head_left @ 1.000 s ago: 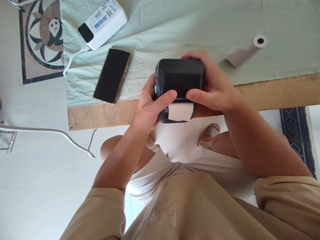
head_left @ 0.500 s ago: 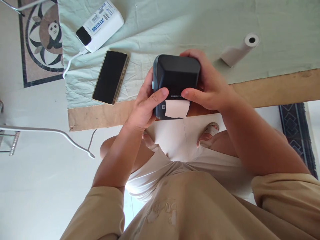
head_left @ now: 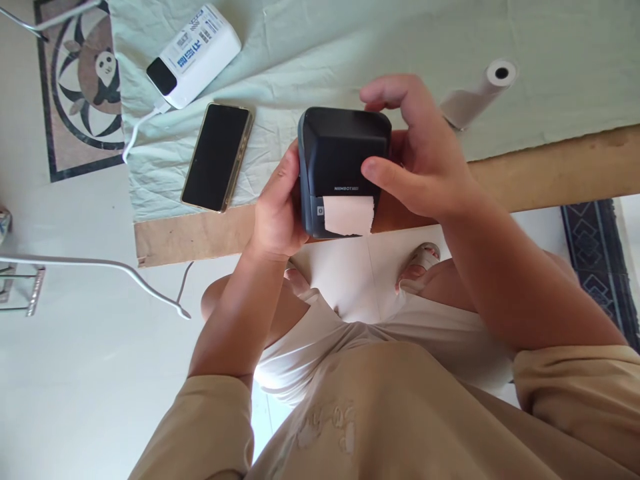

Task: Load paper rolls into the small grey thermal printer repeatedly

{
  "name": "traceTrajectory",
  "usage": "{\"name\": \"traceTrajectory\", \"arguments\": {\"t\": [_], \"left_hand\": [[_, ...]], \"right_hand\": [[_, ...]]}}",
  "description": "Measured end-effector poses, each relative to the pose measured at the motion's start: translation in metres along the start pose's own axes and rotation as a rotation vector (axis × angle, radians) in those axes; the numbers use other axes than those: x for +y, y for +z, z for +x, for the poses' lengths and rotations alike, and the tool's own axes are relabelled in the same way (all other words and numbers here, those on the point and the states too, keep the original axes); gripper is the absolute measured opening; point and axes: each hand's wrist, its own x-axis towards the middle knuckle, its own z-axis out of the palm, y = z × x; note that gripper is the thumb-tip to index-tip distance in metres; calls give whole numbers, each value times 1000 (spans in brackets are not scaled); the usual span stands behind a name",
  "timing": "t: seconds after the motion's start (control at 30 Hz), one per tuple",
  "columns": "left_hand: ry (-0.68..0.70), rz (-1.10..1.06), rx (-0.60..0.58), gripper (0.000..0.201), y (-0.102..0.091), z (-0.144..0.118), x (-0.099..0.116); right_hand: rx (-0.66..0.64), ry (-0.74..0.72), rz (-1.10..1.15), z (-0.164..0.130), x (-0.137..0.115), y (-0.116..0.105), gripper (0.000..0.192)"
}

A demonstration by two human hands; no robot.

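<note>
A dark label printer (head_left: 345,150) with "NIIMBOT" lettering is held above the table's front edge. A torn strip of white paper (head_left: 349,215) sticks out of its near end. My left hand (head_left: 280,207) is closed around the printer's left side, thumb along the edge and the other fingers mostly hidden beneath. My right hand (head_left: 425,150) is at the right side, its thumb over the top face and lower fingers against the side, partly hidden. Its index finger is raised and bent, off the casing.
A phone (head_left: 217,157) and a white power bank (head_left: 195,57) with a cable (head_left: 137,133) lie left on the green cloth (head_left: 310,47). A partly unrolled paper roll (head_left: 483,90) is at right. The table's wooden edge (head_left: 195,233) runs below; a white curved rod (head_left: 115,267) is at far left.
My right hand has loosened, its index finger lifting off the printer's far edge. My left thumb has slid from the top face to the left side. The printer sits slightly further left.
</note>
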Motion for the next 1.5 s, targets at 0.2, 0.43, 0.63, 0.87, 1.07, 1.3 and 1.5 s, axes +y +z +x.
{"name": "traceTrajectory", "arguments": {"t": [0.2,0.43,0.63,0.87,1.07,1.3,1.5], "left_hand": [[64,131,102,45,-5,4,-8],[2,95,44,39,-17,5,-4],[98,36,-54,42,-9,4,-2],[43,88,-45,35,-13,0,-3],[55,156,-96,32,-8,-1,-1],[88,241,-91,36,-11,0,-5],[60,233,-138,34,-14,-2,-1]], "right_hand": [[-67,19,-70,0,-5,-1,59],[-122,-31,-145,2,-11,-4,80],[277,-149,-375,-1,-22,-8,62],[531,-115,-45,1,-40,5,33],[253,1,-519,-1,-42,-1,11],[-171,204,-830,-3,-49,1,23],[-162,199,-628,-1,-50,-6,37]]}}
